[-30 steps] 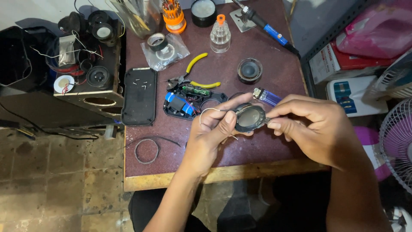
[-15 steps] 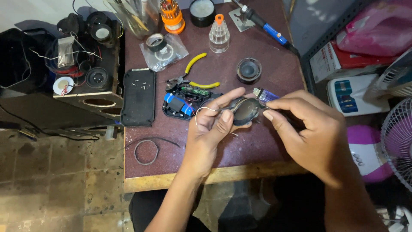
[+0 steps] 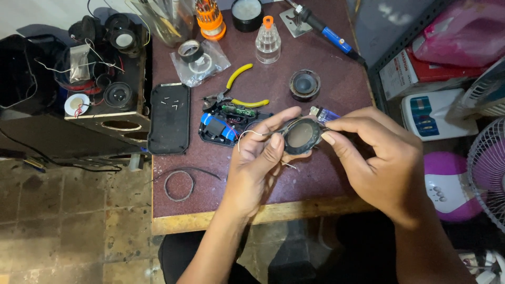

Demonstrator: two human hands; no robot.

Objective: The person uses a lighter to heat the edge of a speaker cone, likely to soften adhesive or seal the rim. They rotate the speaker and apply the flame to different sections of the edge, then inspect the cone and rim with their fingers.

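Two hands meet at frame centre: the left hand (image 3: 260, 168) and right hand (image 3: 381, 158) both pinch a small round black speaker driver (image 3: 302, 135) above the dark red table (image 3: 326, 173). Just left lies an opened black casing with a blue battery (image 3: 223, 126), yellow-handled pliers (image 3: 236, 92) beyond it.

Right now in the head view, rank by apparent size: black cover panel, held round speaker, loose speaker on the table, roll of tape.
1. black cover panel
2. held round speaker, nearer the camera, so unsure
3. loose speaker and roll of tape look alike
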